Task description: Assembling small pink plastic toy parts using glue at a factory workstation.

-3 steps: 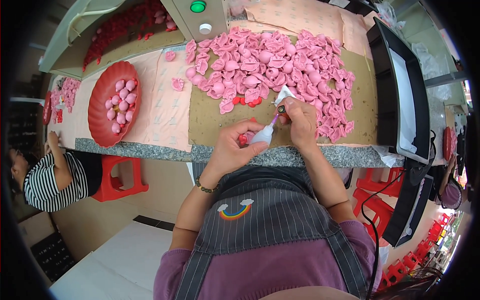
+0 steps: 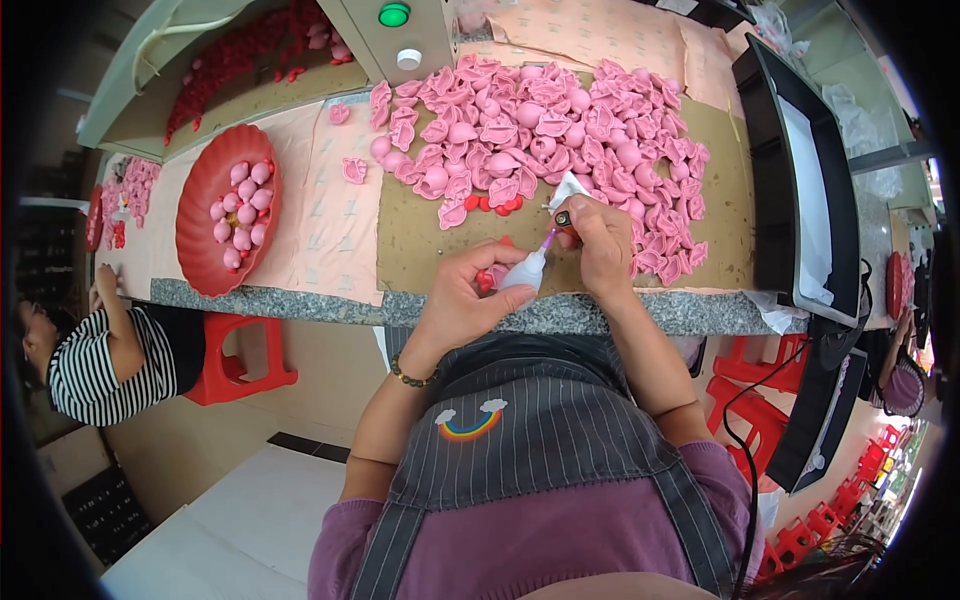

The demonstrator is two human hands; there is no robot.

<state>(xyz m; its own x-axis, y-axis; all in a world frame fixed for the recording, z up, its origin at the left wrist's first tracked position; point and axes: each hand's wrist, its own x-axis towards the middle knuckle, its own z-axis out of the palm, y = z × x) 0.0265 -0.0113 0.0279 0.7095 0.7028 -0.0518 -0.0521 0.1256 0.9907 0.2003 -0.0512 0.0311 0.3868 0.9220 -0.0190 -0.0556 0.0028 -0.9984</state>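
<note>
My left hand (image 2: 468, 292) is closed round a small white squeeze bottle (image 2: 523, 272) with a thin purple nozzle pointing up and to the right. Glossy red bits and a pink piece (image 2: 486, 279) show between its thumb and fingers. Facing it, my right hand (image 2: 604, 245) pinches a small dark cylinder (image 2: 564, 219) with a brassy round end and some orange on its side; its exact kind is unclear. The nozzle tip comes up close to this cylinder; whether they touch I cannot tell. Just beyond lies a crumpled white tissue (image 2: 568, 188) beside several red pieces (image 2: 494, 204).
A large pile of pink moulded pieces (image 2: 520, 120) covers the brown board (image 2: 410, 240). At left stands a red scalloped bowl (image 2: 195, 215) holding pink balls. A black tray (image 2: 770, 190) borders the right side. A person in a striped shirt (image 2: 110, 365) sits at far left.
</note>
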